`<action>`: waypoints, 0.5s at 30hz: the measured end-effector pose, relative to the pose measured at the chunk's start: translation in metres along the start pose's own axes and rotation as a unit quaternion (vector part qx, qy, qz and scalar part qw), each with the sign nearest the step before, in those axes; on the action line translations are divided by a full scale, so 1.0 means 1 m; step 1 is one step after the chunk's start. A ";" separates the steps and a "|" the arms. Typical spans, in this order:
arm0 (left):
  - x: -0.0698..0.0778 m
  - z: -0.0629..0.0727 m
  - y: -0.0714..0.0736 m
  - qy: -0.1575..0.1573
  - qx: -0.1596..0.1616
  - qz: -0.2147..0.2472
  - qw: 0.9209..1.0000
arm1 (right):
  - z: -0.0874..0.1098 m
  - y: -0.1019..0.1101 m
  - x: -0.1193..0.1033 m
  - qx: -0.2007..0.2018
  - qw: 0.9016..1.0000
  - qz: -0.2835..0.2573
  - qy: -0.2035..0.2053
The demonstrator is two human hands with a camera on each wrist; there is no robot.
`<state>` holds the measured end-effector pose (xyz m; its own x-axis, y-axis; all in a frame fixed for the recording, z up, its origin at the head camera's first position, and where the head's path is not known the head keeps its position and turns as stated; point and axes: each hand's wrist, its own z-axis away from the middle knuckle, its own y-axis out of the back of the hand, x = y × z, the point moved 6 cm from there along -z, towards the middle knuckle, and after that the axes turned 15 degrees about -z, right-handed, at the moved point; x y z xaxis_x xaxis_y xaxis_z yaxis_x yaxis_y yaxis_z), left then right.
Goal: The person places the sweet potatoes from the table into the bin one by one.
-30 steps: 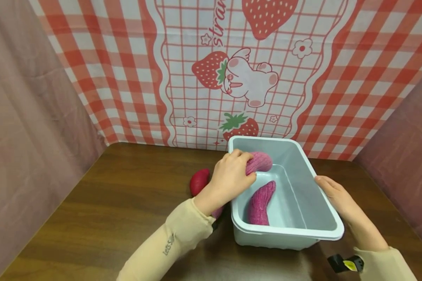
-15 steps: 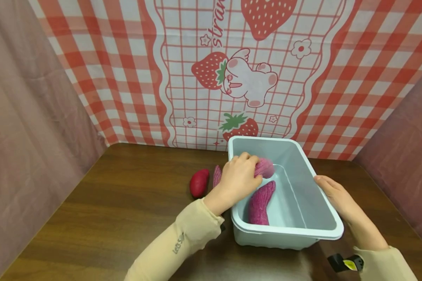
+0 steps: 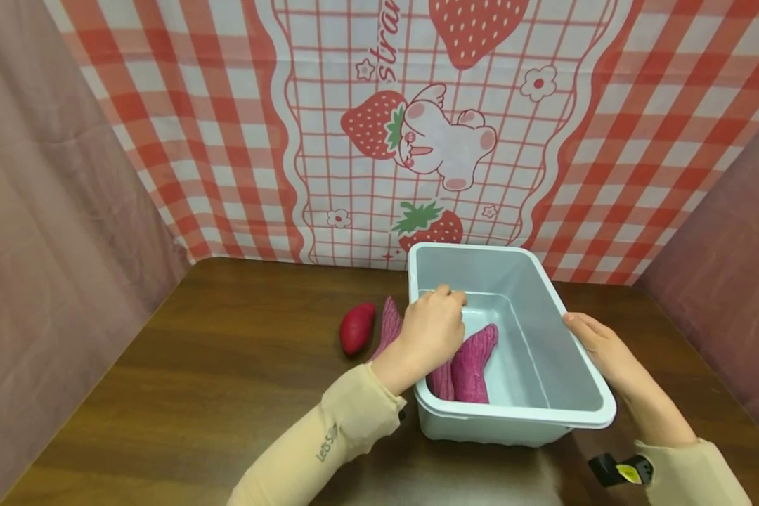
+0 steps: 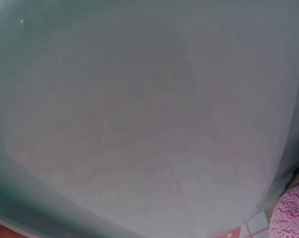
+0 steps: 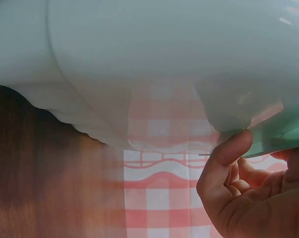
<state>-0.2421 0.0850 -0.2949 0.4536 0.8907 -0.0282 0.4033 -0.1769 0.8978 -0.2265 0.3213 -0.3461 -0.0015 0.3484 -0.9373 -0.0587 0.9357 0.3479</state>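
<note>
My left hand (image 3: 431,330) reaches over the left rim into a pale blue plastic basin (image 3: 525,414), fingers curled. It grips a purple sweet potato (image 3: 441,383), whose upper end is hidden under the hand. Beside it in the basin lies another purple sweet potato (image 3: 474,365), tilted against the near end. On the right side, my right hand (image 3: 601,351) holds the basin's rim; in the right wrist view the thumb (image 5: 233,148) presses the wall below the rim. The left wrist view shows mostly basin wall (image 4: 149,124), with the left fingers out of sight.
Left of the basin, a pink wrinkled sweet potato (image 3: 388,327) lies on the brown wooden table (image 3: 228,365), partly behind my left arm. A smooth dark red tuber (image 3: 357,328) rests beside it. A checked strawberry cloth (image 3: 228,140) hangs behind the table, with pinkish curtains at both sides.
The sweet potato in my left hand has turned from pointing rightward to pointing toward me and gone lower, beside the other one. My right hand has stayed on the rim.
</note>
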 end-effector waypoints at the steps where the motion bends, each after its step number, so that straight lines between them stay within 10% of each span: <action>1: 0.000 0.000 0.001 0.001 0.004 0.005 1.000 | 0.000 0.000 0.000 0.000 1.000 0.001 0.000; 15: -0.004 0.004 -0.001 0.017 -0.001 0.047 0.999 | 0.001 0.001 0.000 0.001 1.000 0.005 0.000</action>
<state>-0.2410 0.0798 -0.2973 0.4623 0.8838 0.0717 0.3588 -0.2604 0.8964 -0.2258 0.3217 -0.3457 -0.0017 0.3581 -0.9337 -0.0575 0.9321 0.3576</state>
